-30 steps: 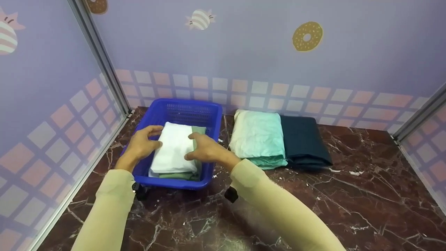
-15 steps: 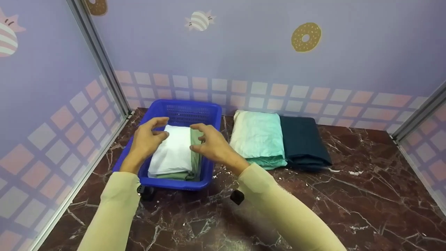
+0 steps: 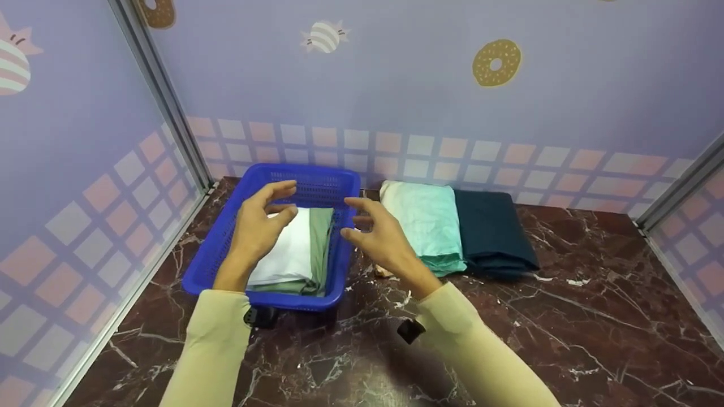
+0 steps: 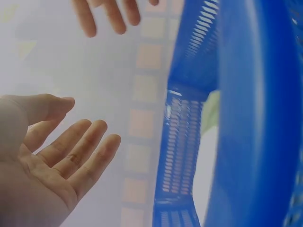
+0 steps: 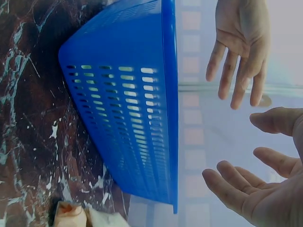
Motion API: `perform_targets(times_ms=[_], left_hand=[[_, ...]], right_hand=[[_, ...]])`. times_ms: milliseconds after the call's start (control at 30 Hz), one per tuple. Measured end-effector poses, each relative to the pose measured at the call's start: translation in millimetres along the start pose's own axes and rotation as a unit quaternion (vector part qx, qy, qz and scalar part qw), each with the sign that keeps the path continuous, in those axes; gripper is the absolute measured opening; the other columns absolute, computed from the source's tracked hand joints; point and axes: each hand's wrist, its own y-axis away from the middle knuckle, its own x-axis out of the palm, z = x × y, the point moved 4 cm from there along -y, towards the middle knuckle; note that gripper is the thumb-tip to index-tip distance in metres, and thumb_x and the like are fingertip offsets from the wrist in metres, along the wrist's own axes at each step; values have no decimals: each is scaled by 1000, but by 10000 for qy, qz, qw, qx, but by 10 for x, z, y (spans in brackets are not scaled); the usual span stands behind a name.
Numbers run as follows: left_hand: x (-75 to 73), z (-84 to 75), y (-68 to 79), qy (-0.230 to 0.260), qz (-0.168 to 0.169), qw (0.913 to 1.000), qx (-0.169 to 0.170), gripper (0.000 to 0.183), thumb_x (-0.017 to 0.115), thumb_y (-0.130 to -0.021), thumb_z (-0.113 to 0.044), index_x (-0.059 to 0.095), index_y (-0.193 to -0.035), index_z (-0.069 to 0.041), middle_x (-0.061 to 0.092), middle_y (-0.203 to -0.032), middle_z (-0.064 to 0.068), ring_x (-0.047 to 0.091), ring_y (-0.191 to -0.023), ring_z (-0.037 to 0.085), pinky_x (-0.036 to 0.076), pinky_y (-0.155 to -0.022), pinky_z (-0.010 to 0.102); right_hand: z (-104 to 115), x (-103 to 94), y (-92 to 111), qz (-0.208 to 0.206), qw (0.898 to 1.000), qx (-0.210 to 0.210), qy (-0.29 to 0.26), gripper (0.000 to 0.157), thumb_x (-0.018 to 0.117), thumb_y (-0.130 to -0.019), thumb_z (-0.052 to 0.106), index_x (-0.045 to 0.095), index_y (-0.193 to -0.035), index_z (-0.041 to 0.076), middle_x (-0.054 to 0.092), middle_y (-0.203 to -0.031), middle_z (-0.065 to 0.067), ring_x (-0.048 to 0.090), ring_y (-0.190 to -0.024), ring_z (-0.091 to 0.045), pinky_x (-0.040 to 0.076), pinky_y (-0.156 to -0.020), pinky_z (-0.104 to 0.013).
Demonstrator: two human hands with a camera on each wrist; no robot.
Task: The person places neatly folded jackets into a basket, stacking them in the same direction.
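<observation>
In the head view a folded white cloth point(image 3: 291, 249) lies on a folded green cloth point(image 3: 321, 237) inside a blue plastic basket point(image 3: 195, 277). My left hand point(image 3: 260, 226) hovers over the basket, fingers loosely bent and holding nothing. Part of the white cloth is hidden behind it. Past the basket's right side, my right hand point(image 3: 382, 234) hangs in the air with thumb and fingers spread, nothing between them. Both wrist views show the palms raised above the rim; the left wrist view catches the left hand point(image 4: 66, 161) with its fingers apart.
Right of the basket, a folded pale turquoise cloth point(image 3: 424, 226) lies against a folded dark navy cloth point(image 3: 495, 232). They rest on a dark red marbled surface point(image 3: 594, 316). Patterned lilac panels point(image 3: 384, 68) stand behind and at both sides.
Both hands have let go of the white cloth, lifted and moved right. The white cloth now lies settled in the basket, with more of the green cloth showing beside it.
</observation>
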Motion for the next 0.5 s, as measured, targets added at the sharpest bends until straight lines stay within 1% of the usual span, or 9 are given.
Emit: perform_targets(times_ms=[100, 200, 300, 367, 500], left_hand=[[76, -53, 43, 157, -114, 9997, 144, 44, 69, -96, 8, 68, -139, -2, 69, -135, 18, 71, -113, 37, 58, -94, 42], [175, -87, 80, 263, -191, 9991, 262, 45, 70, -94, 9, 68, -138, -1, 70, -133, 18, 72, -110, 36, 58, -94, 45], [285, -112, 121, 358, -247, 9986, 290, 45, 71, -93, 9, 69, -137, -1, 71, -132, 17, 73, -109, 36, 59, -93, 46], [362, -120, 153, 395, -248, 9985, 288, 45, 71, -93, 8, 69, -137, -1, 71, -132, 17, 73, -109, 35, 59, -92, 46], [496, -137, 207, 432, -147, 9985, 292, 45, 72, -94, 5, 68, -139, -3, 70, -134, 16, 72, -110, 35, 60, -91, 46]], right_hand=[[-51, -102, 80, -150, 9997, -52, -166, 56, 77, -95, 5, 59, -148, 4, 57, -146, -20, 63, -126, -37, 58, -97, -43], [-113, -190, 157, -269, 9990, -78, -341, 56, 77, -94, 4, 59, -147, 3, 58, -146, -22, 63, -126, -40, 59, -95, -45], [-183, -271, 232, -385, 9983, -31, -429, 54, 76, -95, 4, 61, -147, 5, 59, -147, -19, 61, -128, -41, 59, -94, -46], [-221, -322, 280, -469, 9980, 15, -435, 54, 76, -95, 4, 61, -147, 6, 60, -147, -16, 61, -129, -39, 59, -94, -47], [-269, -407, 364, -642, 9969, 64, -458, 53, 77, -95, 4, 62, -146, 6, 62, -144, -16, 62, -128, -37, 59, -94, -47]])
